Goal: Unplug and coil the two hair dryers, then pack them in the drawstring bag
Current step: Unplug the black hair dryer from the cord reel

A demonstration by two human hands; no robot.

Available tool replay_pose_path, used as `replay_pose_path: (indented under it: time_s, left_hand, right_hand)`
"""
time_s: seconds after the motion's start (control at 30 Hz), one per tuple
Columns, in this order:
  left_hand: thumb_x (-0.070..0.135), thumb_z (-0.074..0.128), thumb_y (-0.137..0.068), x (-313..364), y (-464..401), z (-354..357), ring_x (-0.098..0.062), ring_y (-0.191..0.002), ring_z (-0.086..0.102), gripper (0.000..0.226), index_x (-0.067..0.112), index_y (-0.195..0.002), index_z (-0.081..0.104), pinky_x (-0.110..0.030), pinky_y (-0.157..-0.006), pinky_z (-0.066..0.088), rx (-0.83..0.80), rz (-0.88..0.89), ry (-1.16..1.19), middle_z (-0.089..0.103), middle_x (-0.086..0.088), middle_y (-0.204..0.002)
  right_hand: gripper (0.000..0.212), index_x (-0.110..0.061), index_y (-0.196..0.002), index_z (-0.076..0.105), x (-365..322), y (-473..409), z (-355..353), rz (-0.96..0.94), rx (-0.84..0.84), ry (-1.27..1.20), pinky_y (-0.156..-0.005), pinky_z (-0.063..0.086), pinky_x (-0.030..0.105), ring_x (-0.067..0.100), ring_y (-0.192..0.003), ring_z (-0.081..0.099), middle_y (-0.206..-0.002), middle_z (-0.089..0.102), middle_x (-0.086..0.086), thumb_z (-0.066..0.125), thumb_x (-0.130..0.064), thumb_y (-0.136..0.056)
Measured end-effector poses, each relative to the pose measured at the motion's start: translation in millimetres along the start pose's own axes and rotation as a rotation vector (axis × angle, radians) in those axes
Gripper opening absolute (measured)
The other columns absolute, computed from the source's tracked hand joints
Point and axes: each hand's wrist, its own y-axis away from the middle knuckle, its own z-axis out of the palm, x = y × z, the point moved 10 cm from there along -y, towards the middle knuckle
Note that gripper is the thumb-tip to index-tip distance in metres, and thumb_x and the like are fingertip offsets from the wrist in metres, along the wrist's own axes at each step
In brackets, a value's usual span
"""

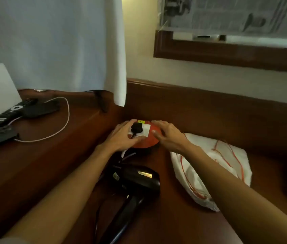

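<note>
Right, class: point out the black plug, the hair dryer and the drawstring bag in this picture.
black plug [136, 127], head view, on the plug's dark body in the white socket.
hair dryer [139, 178], head view, on its glossy black barrel.
drawstring bag [209, 166], head view, on the white cloth beside the orange cord.
</note>
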Motion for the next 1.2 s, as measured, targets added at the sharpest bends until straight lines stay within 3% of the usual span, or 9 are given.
replay_pose_path:
  time_s: [0.2, 0.37, 0.5, 0.63, 0.73, 0.83, 1.0, 1.1, 1.2]
  left_hand:
    - [0.073, 0.051, -0.090, -18, -1, 24, -0.019, -0.158, 0.002, 0.086, 0.045, -0.160, 0.009, -0.057, -0.124, 0.018, -0.034, -0.019, -0.096, 0.005, 0.010, -0.171]
    - [0.076, 0.050, -0.089, -22, -3, 27, -0.020, -0.158, -0.001, 0.088, 0.048, -0.159, 0.004, -0.061, -0.123, 0.020, -0.053, -0.036, -0.113, 0.004, 0.009, -0.172]
    - [0.082, 0.048, -0.084, -27, -3, 27, -0.024, -0.159, 0.000, 0.090, 0.055, -0.156, 0.001, -0.064, -0.119, 0.021, -0.080, -0.089, -0.121, 0.002, 0.006, -0.172]
    - [0.087, 0.043, -0.081, -25, -1, 25, -0.027, -0.159, 0.001, 0.092, 0.055, -0.156, -0.001, -0.064, -0.121, 0.020, -0.081, -0.073, -0.143, 0.004, 0.004, -0.172]
    - [0.088, 0.041, -0.081, -20, 2, 22, -0.025, -0.158, -0.007, 0.097, 0.055, -0.154, -0.013, -0.055, -0.127, 0.005, -0.061, -0.031, -0.163, 0.003, -0.002, -0.173]
    - [0.087, 0.052, -0.076, -19, 6, 18, -0.032, -0.158, -0.003, 0.115, 0.052, -0.151, -0.028, -0.058, -0.126, 0.007, -0.059, -0.099, -0.069, 0.001, -0.005, -0.173]
    - [0.080, 0.066, -0.074, -22, 9, 16, -0.035, -0.156, 0.015, 0.131, 0.036, -0.156, -0.026, -0.059, -0.120, 0.026, -0.043, -0.164, 0.026, 0.009, -0.004, -0.172]
    - [0.083, 0.062, -0.073, -28, 8, 20, -0.035, -0.156, 0.013, 0.128, 0.038, -0.157, -0.022, -0.061, -0.120, 0.026, -0.046, -0.180, 0.034, 0.005, -0.001, -0.172]
    - [0.074, 0.064, -0.082, -19, 10, 19, -0.034, -0.157, 0.006, 0.116, 0.035, -0.161, -0.012, -0.058, -0.123, 0.015, -0.049, -0.152, 0.021, 0.001, -0.002, -0.172]
  right_hand:
    - [0.052, -0.029, -0.151, 0.042, 17, -33, 45, 0.025, -0.004, 0.016, -0.119, 0.022, 0.057, 0.025, -0.149, 0.027, -0.163, 0.033, 0.002, 0.038, -0.052, -0.104]
    - [0.051, -0.031, -0.151, 0.043, 24, -33, 51, -0.026, 0.118, 0.031, -0.114, 0.027, 0.053, 0.019, -0.139, 0.033, -0.155, 0.038, -0.001, 0.037, -0.051, -0.104]
    - [0.053, -0.029, -0.151, 0.042, 25, -37, 49, -0.038, 0.104, 0.057, -0.109, 0.026, 0.044, 0.018, -0.133, 0.033, -0.147, 0.039, -0.001, 0.041, -0.052, -0.103]
    - [0.051, -0.031, -0.143, 0.053, 20, -47, 36, 0.008, 0.074, 0.039, -0.107, 0.026, 0.049, 0.023, -0.132, 0.038, -0.141, 0.046, 0.002, 0.042, -0.057, -0.101]
    - [0.069, -0.029, -0.152, 0.040, 5, -60, 31, 0.039, -0.017, 0.148, -0.110, 0.026, 0.052, 0.031, -0.136, 0.037, -0.146, 0.045, 0.009, 0.054, -0.062, -0.094]
    - [0.082, -0.028, -0.158, 0.026, -9, -70, 35, 0.017, -0.104, 0.206, -0.115, 0.024, 0.054, 0.033, -0.142, 0.029, -0.154, 0.037, 0.010, 0.063, -0.056, -0.091]
    - [0.061, -0.022, -0.149, 0.046, -19, -85, 45, -0.062, -0.270, 0.153, -0.102, 0.043, 0.043, 0.028, -0.128, 0.047, -0.139, 0.049, 0.009, 0.067, -0.037, -0.094]
    - [0.047, -0.015, -0.136, 0.057, -22, -90, 45, -0.087, -0.287, 0.111, -0.090, 0.044, 0.032, 0.018, -0.115, 0.053, -0.128, 0.055, 0.003, 0.070, -0.030, -0.093]
    - [0.040, -0.016, -0.128, 0.061, -24, -93, 41, -0.088, -0.275, 0.032, -0.093, 0.052, 0.038, 0.020, -0.111, 0.059, -0.123, 0.060, 0.002, 0.072, -0.026, -0.091]
